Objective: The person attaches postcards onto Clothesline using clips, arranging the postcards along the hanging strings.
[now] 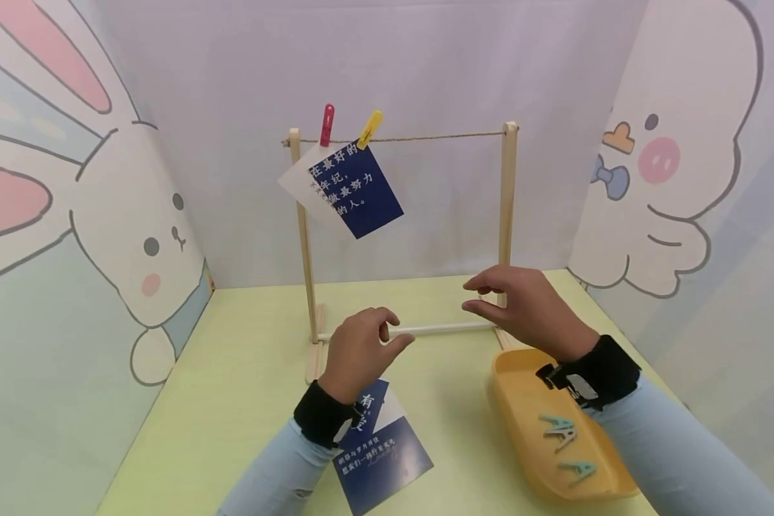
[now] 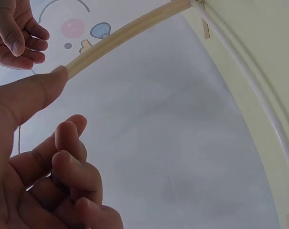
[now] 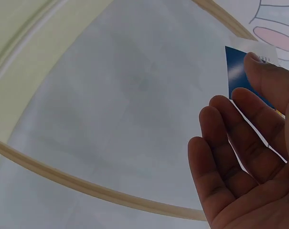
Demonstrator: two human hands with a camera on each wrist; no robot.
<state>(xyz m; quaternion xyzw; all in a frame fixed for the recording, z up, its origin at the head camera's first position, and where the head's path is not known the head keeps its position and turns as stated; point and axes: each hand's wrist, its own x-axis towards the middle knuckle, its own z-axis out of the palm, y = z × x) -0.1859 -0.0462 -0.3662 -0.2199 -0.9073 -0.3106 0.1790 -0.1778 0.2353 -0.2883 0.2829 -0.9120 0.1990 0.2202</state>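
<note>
My left hand [image 1: 360, 351] hovers over the table in front of the wooden frame's low white rod, fingers loosely curled and thumb apart, holding nothing. Higher and farther right, my right hand [image 1: 530, 307] hangs in the air before the right post, also with nothing in its relaxed fingers. A blue-and-white card [image 1: 370, 197] with Chinese lettering dangles tilted from the string [image 1: 438, 137], where a red clothespin [image 1: 327, 125] and a yellow clothespin [image 1: 370, 129] grip its upper edge. Below my left wrist lie overlapping blue-and-white cards [image 1: 387, 466], partly hidden by the wrist.
A yellow tray [image 1: 511, 423] sits at the right, partly under my right forearm, with teal clothespins [image 1: 577, 470] and a greyish clothespin [image 1: 562, 436] inside. Wooden posts [image 1: 508, 193] hold the string at both ends. Cartoon-printed walls enclose the table [image 1: 251, 401].
</note>
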